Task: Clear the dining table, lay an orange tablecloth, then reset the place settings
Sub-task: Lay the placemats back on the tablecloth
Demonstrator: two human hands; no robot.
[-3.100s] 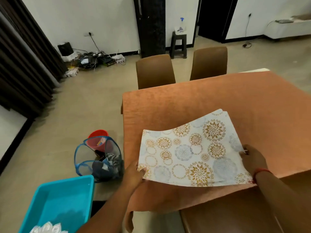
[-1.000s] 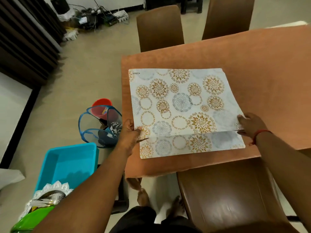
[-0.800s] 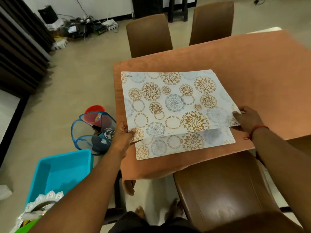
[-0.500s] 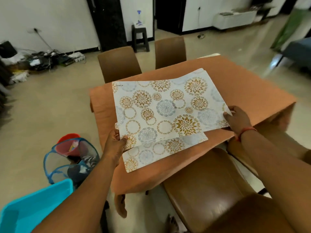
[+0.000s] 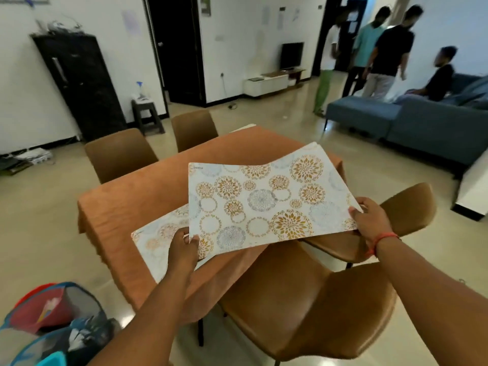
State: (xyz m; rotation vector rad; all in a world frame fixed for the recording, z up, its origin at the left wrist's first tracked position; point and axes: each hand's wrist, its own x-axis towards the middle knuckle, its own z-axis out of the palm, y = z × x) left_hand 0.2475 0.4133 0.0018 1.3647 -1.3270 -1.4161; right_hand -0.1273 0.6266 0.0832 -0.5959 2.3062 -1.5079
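Both hands hold a floral placemat (image 5: 264, 202) up in the air above the near edge of the table (image 5: 148, 196), which is covered by the orange tablecloth (image 5: 126, 207). The left hand (image 5: 183, 249) pinches the mat's near-left corner, thumb on top and fingers curled beneath; the right hand (image 5: 369, 216) grips the near-right corner the same way — a red thread band (image 5: 381, 239) circles that wrist. The mat sags slightly in the middle and tilts up toward its far-right corner.

A second placemat (image 5: 158, 233) of the same pattern lies flat on the cloth near the table's front-left corner, partly hidden under the raised mat and the left hand; it looks blurred, so its exact edge is hard to make out.

Brown chairs stand around the table — one (image 5: 303, 305) directly below the arms, another (image 5: 401, 207) beside the right hand, two (image 5: 121, 154) on the far side. A mesh basket (image 5: 52, 318) sits on the floor at lower left.
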